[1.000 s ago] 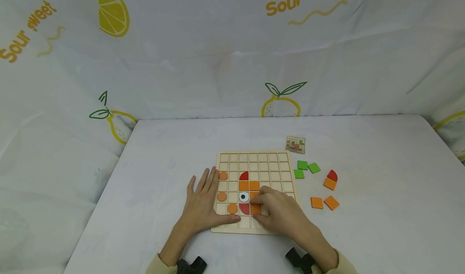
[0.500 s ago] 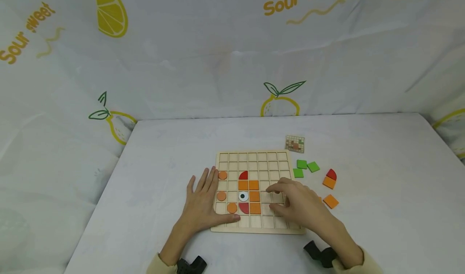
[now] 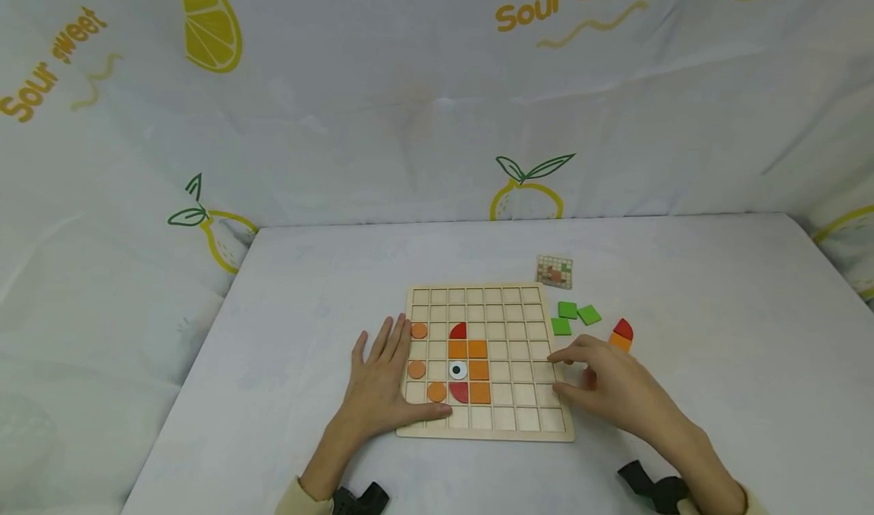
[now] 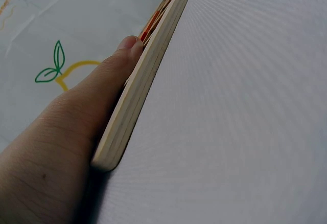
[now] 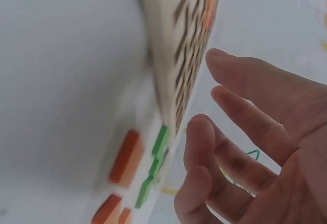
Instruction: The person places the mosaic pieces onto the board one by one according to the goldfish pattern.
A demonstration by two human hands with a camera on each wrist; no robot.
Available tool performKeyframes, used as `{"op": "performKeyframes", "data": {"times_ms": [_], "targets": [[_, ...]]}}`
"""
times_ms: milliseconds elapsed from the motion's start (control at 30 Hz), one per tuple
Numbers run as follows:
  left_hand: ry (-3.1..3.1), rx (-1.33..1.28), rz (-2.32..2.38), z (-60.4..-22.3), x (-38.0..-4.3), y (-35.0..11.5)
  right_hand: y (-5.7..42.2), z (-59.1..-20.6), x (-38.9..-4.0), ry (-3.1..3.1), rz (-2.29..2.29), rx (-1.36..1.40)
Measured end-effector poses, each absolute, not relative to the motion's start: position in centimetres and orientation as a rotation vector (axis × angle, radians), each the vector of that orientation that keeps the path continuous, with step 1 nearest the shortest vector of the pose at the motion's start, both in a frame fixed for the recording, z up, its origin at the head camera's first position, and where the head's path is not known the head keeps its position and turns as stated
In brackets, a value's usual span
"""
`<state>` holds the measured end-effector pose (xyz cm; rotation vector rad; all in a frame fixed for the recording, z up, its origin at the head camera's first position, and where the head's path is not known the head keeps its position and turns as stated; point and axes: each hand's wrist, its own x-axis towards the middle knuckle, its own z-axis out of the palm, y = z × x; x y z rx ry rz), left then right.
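A wooden grid board (image 3: 515, 394) lies on the table, with orange squares (image 3: 479, 369), orange discs (image 3: 437, 391), red quarter-rounds (image 3: 458, 331) and a white eye disc (image 3: 457, 370) set in its cells. My left hand (image 3: 378, 382) rests on the board's left side, fingers straight and thumb across the lower left corner. The left wrist view shows that thumb (image 4: 110, 70) along the board's edge. My right hand (image 3: 608, 378) hovers at the board's right edge, fingers loosely bent. In the right wrist view, nothing is between its thumb and fingers (image 5: 202, 137).
Several green squares (image 3: 568, 310) lie right of the board. Beyond my right hand, a red quarter-round (image 3: 624, 328) touches an orange square (image 3: 620, 341). Loose orange pieces (image 5: 126, 157) show in the right wrist view. A small pattern card (image 3: 554, 271) lies behind the board.
My right hand has left the orange square in the lower part of the board and moved right to the board's edge, now covering loose orange squares. My left hand has stayed in place.
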<state>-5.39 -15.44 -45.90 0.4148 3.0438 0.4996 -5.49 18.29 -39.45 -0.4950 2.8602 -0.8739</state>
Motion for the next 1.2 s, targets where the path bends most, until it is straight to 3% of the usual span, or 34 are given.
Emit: {"op": "performKeyframes", "data": {"times_ms": [567, 1200], "targets": [[3.041, 0.420, 0.500, -46.2, -5.4, -15.5, 22.0, -41.9, -5.2, 2.885, -0.935, -0.465], [3.047, 0.418, 0.498, -46.0, -5.4, -15.5, 22.0, -41.9, -5.7, 2.847, -0.905, -0.428]]}}
